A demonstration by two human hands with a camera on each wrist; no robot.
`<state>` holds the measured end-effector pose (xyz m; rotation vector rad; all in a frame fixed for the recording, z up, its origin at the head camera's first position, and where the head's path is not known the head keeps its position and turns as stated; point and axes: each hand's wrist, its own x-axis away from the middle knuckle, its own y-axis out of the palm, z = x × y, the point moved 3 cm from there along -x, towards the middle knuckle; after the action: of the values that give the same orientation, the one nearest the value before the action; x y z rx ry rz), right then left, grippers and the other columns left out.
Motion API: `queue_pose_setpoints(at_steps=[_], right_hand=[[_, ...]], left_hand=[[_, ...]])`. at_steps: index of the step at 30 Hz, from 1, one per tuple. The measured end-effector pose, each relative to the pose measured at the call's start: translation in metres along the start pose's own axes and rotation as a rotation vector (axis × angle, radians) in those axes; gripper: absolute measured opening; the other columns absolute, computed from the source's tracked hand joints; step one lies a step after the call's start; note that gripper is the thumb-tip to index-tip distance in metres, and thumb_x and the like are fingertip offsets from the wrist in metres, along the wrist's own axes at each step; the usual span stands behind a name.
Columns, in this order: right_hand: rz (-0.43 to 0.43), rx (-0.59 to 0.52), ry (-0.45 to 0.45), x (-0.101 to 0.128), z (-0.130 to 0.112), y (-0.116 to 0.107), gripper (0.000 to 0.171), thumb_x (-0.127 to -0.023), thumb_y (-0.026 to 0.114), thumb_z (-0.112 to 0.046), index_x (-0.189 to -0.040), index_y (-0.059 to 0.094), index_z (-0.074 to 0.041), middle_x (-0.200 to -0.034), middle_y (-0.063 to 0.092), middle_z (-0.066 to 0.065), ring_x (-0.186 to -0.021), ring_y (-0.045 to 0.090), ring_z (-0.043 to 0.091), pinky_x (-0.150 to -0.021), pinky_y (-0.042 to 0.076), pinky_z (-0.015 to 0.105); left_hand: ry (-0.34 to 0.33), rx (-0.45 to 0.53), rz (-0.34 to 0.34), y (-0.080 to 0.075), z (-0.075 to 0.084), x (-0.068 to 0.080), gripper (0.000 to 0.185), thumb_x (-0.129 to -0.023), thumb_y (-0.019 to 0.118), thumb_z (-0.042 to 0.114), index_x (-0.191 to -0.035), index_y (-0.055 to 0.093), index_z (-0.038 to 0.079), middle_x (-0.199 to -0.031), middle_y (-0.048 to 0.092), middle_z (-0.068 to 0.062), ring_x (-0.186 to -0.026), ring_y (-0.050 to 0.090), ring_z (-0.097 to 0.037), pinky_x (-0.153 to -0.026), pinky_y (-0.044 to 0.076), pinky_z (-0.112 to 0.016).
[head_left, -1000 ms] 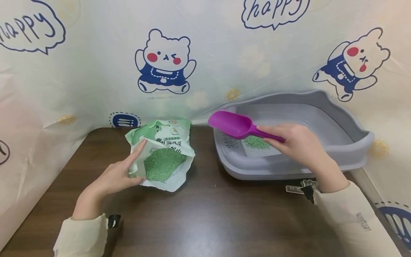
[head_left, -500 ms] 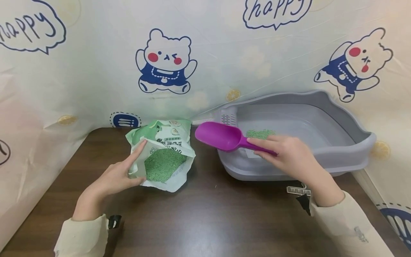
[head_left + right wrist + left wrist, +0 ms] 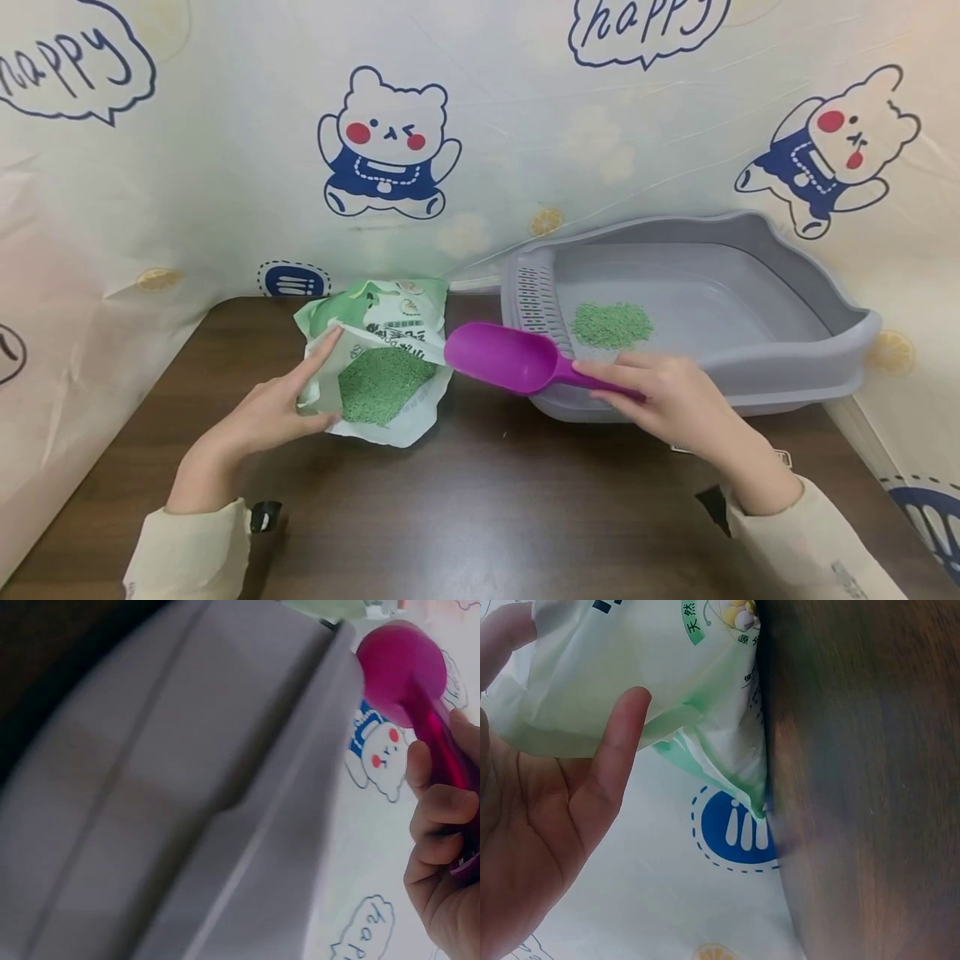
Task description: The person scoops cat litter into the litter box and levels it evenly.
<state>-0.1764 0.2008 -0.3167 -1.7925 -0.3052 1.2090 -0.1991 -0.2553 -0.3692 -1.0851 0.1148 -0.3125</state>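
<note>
- Behind our dark wooden desk (image 3: 480, 508) hangs a pale cloth printed with cartoon bears and "happy" bubbles.
- Toward the desk's back-left, our left hand (image 3: 270, 414) pinches the near flap of the green-and-white bag (image 3: 378, 360) between thumb and fingers, holding its mouth wide; the left wrist view shows that flap lying against our fingers.
- Green pellets (image 3: 382, 383) fill the bag's opening.
- Our right hand (image 3: 667, 400) is curled round the handle of the purple scoop (image 3: 510, 358), whose empty bowl hovers at the bag's right lip.
- We judge that the scoop should enter low and level, under the lifted flap, while the left hand keeps the flap taut so that it cannot fold over the bowl.
- At the desk's back-right sits the grey litter tray (image 3: 795, 367), with a small heap of litter (image 3: 611, 323) inside near its slotted left wall.
- Its near-left rim lies just under the scoop's handle, so a careless swing could knock it.
</note>
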Motion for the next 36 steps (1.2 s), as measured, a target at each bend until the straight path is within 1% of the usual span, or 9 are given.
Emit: queue_pose_setpoints(at_steps=[2,4,8,11,16,19,24,29,36], right_hand=[[0.000,-0.033,-0.017,0.005,0.000,0.003,0.028,-0.094,0.068,-0.035,-0.119,0.074,-0.022,-0.072,0.057,-0.013,-0.061,0.041,-0.002,-0.055,0.036,0.013],[-0.005,-0.062,-0.038,0.009,-0.001,0.007,0.032,-0.098,0.061,-0.039,-0.121,0.073,-0.021,-0.075,0.059,-0.014,-0.062,0.043,-0.003,-0.057,0.037,0.012],[-0.029,-0.113,-0.046,0.018,-0.001,0.014,0.033,-0.092,0.071,-0.029,-0.124,0.072,-0.020,-0.087,0.069,-0.012,-0.067,0.051,-0.003,-0.063,0.044,0.013],[-0.025,-0.157,-0.045,0.024,-0.003,0.017,0.033,-0.091,0.072,-0.026,-0.124,0.072,-0.019,-0.090,0.071,-0.012,-0.070,0.054,-0.004,-0.065,0.046,0.012],[-0.013,-0.181,-0.076,0.029,-0.006,0.024,0.029,-0.096,0.066,-0.031,-0.121,0.073,-0.019,-0.079,0.061,-0.015,-0.062,0.044,-0.006,-0.059,0.039,0.008],[-0.042,-0.167,-0.074,0.033,-0.007,0.029,0.029,-0.097,0.064,-0.035,-0.120,0.074,-0.020,-0.075,0.056,-0.016,-0.060,0.038,-0.007,-0.057,0.037,0.006],[-0.095,-0.166,-0.060,0.041,-0.005,0.036,0.030,-0.091,0.071,-0.032,-0.119,0.074,-0.021,-0.075,0.059,-0.016,-0.061,0.039,-0.009,-0.058,0.038,0.006],[-0.104,-0.163,-0.063,0.046,-0.002,0.040,0.035,-0.083,0.078,-0.024,-0.118,0.075,-0.020,-0.075,0.059,-0.016,-0.062,0.040,-0.008,-0.059,0.038,0.007],[-0.128,-0.175,-0.071,0.052,0.001,0.047,0.033,-0.085,0.078,-0.024,-0.118,0.075,-0.021,-0.074,0.056,-0.016,-0.063,0.038,-0.008,-0.060,0.036,0.006]], left_hand=[[-0.001,0.002,0.000,-0.001,0.000,0.000,0.109,-0.085,0.076,0.036,-0.157,-0.005,0.045,-0.158,0.032,-0.025,-0.108,0.062,-0.044,-0.083,0.048,-0.060],[-0.001,0.005,0.000,-0.001,0.000,0.001,0.108,-0.086,0.076,0.036,-0.157,-0.005,0.045,-0.158,0.031,-0.025,-0.111,0.060,-0.047,-0.084,0.048,-0.061],[0.005,0.012,0.000,0.000,-0.001,0.001,0.108,-0.086,0.076,0.037,-0.157,-0.005,0.045,-0.159,0.030,-0.024,-0.114,0.059,-0.049,-0.085,0.047,-0.063],[0.007,0.013,0.001,0.000,-0.001,0.001,0.108,-0.086,0.076,0.037,-0.157,-0.004,0.045,-0.160,0.028,-0.022,-0.116,0.058,-0.050,-0.086,0.047,-0.064],[0.002,0.011,0.002,0.000,-0.001,0.001,0.108,-0.086,0.076,0.037,-0.157,-0.005,0.045,-0.160,0.029,-0.023,-0.118,0.056,-0.052,-0.087,0.046,-0.065],[0.004,0.013,0.001,0.000,-0.001,0.001,0.108,-0.086,0.076,0.037,-0.157,-0.005,0.045,-0.160,0.028,-0.023,-0.118,0.056,-0.051,-0.087,0.046,-0.065],[0.008,0.015,0.001,-0.001,0.000,0.002,0.107,-0.086,0.075,0.037,-0.157,-0.005,0.045,-0.161,0.027,-0.023,-0.119,0.056,-0.052,-0.086,0.046,-0.065],[0.012,0.007,0.010,-0.001,-0.001,0.002,0.107,-0.086,0.075,0.037,-0.157,-0.004,0.045,-0.160,0.029,-0.023,-0.115,0.059,-0.049,-0.086,0.047,-0.063],[0.014,0.009,0.011,-0.001,0.000,0.002,0.106,-0.086,0.075,0.036,-0.158,-0.003,0.044,-0.160,0.030,-0.023,-0.116,0.059,-0.048,-0.085,0.048,-0.062]])
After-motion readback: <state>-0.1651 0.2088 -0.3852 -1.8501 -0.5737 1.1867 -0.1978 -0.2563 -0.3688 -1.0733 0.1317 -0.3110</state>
